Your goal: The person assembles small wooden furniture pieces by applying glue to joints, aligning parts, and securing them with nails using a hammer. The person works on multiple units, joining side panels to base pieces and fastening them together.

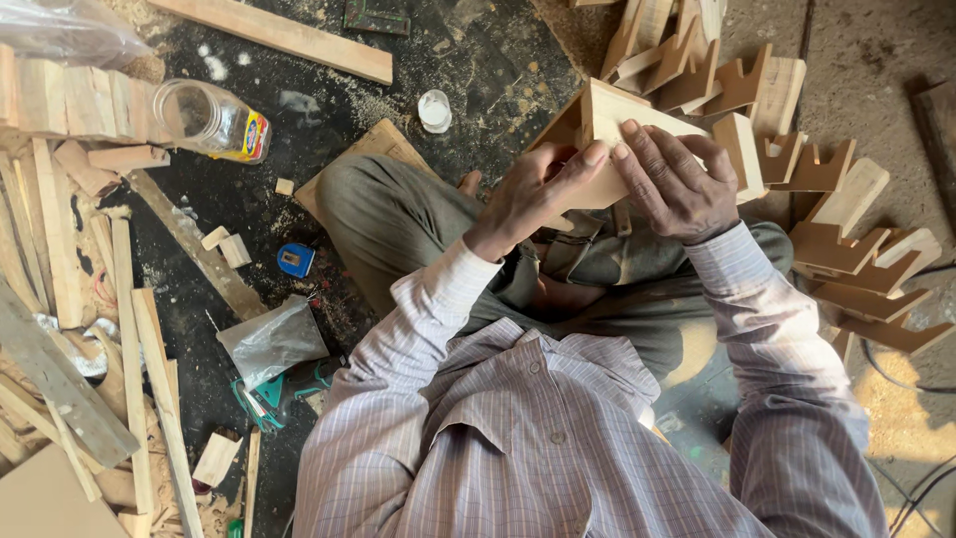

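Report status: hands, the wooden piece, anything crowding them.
Left hand and right hand both grip the wooden piece over the lap. Stack of notched wooden pieces close at right.

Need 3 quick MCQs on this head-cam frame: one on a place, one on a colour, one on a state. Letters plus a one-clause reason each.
1. Where does the clear plastic jar lie?
A. On the floor at upper left
B. In the person's lap
C. On top of the notched pieces

2. What colour is the small tape measure on the floor?
A. Red
B. Blue
C. White

3. How is the wooden block held?
A. By the left hand alone
B. It lies unheld on the floor
C. By both hands together

Answers:
1 A, the jar lies on its side on the dark floor beside stacked wood strips.
2 B, its casing is blue against the sawdust.
3 C, the left hand and the right hand both grip the block above the knees.
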Motion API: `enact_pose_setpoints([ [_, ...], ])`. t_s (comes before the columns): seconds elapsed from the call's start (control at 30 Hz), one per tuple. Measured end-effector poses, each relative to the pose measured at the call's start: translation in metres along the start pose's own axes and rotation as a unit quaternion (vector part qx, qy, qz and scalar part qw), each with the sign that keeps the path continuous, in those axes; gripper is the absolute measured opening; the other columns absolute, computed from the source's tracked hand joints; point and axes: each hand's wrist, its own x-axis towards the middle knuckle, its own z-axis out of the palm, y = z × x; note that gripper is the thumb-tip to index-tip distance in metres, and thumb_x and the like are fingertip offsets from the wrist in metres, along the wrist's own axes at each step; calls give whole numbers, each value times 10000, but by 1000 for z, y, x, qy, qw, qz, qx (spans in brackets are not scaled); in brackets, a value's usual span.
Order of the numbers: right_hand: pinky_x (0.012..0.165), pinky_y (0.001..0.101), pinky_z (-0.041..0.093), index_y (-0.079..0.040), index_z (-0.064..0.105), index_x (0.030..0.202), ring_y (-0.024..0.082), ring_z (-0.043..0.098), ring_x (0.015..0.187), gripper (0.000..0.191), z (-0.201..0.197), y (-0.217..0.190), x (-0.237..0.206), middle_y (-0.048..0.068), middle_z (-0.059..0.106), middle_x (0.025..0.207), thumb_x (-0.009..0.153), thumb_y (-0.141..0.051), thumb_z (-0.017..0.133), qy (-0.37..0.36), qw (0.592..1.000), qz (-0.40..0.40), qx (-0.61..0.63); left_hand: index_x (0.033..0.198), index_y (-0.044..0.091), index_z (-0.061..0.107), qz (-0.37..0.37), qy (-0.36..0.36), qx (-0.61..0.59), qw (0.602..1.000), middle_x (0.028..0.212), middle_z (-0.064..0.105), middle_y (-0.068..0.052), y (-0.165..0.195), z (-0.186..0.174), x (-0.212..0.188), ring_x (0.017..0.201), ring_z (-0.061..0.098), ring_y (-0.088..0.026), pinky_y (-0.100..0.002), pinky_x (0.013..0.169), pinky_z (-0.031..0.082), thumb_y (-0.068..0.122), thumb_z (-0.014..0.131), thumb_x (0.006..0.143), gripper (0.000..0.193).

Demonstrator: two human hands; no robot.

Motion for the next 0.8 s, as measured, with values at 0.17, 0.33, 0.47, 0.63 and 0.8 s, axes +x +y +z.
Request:
enact_pose_setpoints([
  [0.17,924,322,505,-131,722,1356,177,713,1202,266,6,-1,3,70,735,1401,1098,-188,690,-12,999,-21,-21,1194,-28,672,5,34,-149,988,1023,728,-158,-10,14,13,904,735,-224,-324,758,620,745,694,786,875],
  [0.33,992,367,456,-119,662,1392,185,705,1250,304,29,-2,-7,67,721,1434,1094,-167,697,-37,999,-7,10,1223,9,723,-69,-10,-201,977,1132,758,-153,-40,6,25,1059,737,-233,-348,915,587,660,706,816,767],
  [0.47,1099,423,430,-70,500,1509,198,641,1354,424,50,-8,-16,38,674,1514,1126,-89,681,-66,997,48,10,1257,29,727,-48,16,-269,962,1224,737,-163,-73,0,37,1187,674,-241,-382,1034,520,522,723,864,630],
  [0.63,1035,392,441,-108,407,1551,216,585,1205,555,68,-47,-26,87,664,1353,1084,-135,705,45,942,309,124,1238,0,726,-23,108,-238,965,1174,750,-206,-107,-21,45,1179,675,-308,-427,1054,499,475,713,854,611],
  [0.8,1072,382,499,-194,379,1434,220,655,1237,467,105,-81,-26,92,696,1307,1030,-310,584,136,426,621,643,1274,-16,692,30,96,-195,976,1175,744,-203,-115,-24,47,1115,710,-315,-443,1002,566,541,699,847,702],
])
